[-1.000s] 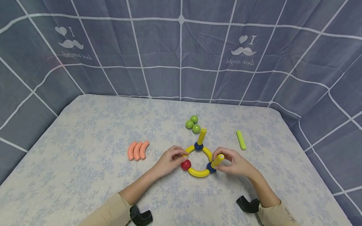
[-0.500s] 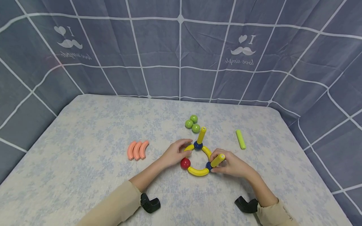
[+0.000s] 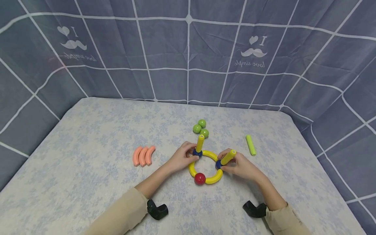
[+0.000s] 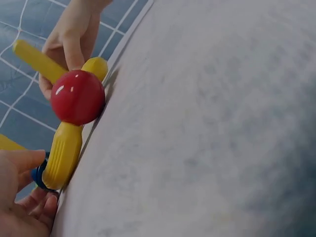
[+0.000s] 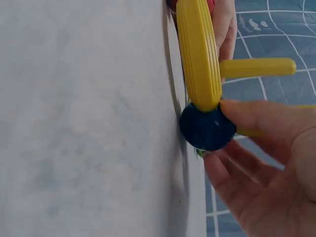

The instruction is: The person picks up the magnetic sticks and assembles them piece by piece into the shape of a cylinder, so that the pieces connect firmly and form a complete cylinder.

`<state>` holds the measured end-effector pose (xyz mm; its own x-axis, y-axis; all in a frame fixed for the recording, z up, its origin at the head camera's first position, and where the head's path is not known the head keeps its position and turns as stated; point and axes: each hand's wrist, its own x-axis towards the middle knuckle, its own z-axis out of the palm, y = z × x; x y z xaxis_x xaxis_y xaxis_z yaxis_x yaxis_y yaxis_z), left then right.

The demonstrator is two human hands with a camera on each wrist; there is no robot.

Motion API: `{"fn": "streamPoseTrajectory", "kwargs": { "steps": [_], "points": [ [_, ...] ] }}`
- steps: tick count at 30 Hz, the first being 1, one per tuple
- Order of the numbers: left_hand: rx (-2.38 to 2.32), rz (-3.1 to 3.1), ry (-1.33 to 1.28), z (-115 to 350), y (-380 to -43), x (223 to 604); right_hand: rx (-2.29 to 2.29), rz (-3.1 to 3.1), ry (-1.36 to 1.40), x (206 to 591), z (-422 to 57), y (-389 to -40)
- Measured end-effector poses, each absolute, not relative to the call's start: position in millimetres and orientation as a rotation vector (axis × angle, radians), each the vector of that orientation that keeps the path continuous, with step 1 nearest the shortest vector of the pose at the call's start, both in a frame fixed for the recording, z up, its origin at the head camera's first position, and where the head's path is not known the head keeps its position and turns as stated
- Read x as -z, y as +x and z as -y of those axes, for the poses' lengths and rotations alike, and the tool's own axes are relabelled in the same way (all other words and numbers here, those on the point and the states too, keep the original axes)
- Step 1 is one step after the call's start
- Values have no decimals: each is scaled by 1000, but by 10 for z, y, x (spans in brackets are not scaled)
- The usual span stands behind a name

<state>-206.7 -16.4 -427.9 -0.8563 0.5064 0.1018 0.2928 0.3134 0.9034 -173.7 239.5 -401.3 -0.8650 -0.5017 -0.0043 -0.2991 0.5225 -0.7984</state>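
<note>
A ring of yellow curved rods [image 3: 214, 178] joined by balls lies on the table in the head view. My left hand [image 3: 180, 159] pinches the blue ball [image 3: 197, 153] at its far left, from which a straight yellow rod [image 3: 200, 143] stands up. On the right side, my right hand [image 3: 242, 167] grips the second blue ball [image 3: 218, 164] between thumb and fingers; a yellow rod [image 3: 228, 157] rises from it too. A red ball [image 3: 200, 179] sits at the ring's near side, untouched, and shows large in the left wrist view.
Three green balls [image 3: 197, 128] rest behind the ring. To the left lie three orange curved pieces [image 3: 144, 156] side by side. A light green rod [image 3: 251, 145] is at the right. A grid-patterned curtain [image 3: 164, 45] hangs behind the table [image 3: 88, 156].
The ring has turned counterclockwise, the red ball shifting nearer and right, the blue balls left and away. My left hand has moved from beside the red ball onto the far blue ball.
</note>
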Motion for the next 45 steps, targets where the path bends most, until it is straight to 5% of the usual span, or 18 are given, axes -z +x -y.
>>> {"fn": "streamPoseTrajectory", "kwargs": {
  "steps": [10, 24, 34, 45],
  "points": [
    [-1568, -2360, 637, 293, -1988, 4283, 1248, -2712, -365, 4049, -2252, -1981],
    [-1619, -2335, 700, 357, -1842, 4340, 1256, -2724, -540, 4032, -1963, -2235],
    [-1651, -2335, 721, 358, -1697, 4000, 1238, -2709, -584, 4022, -1906, -2331],
    [-1655, -2345, 720, 362, -1686, 4002, 1195, -2741, -602, 3797, -2223, -2307]
  ]
}}
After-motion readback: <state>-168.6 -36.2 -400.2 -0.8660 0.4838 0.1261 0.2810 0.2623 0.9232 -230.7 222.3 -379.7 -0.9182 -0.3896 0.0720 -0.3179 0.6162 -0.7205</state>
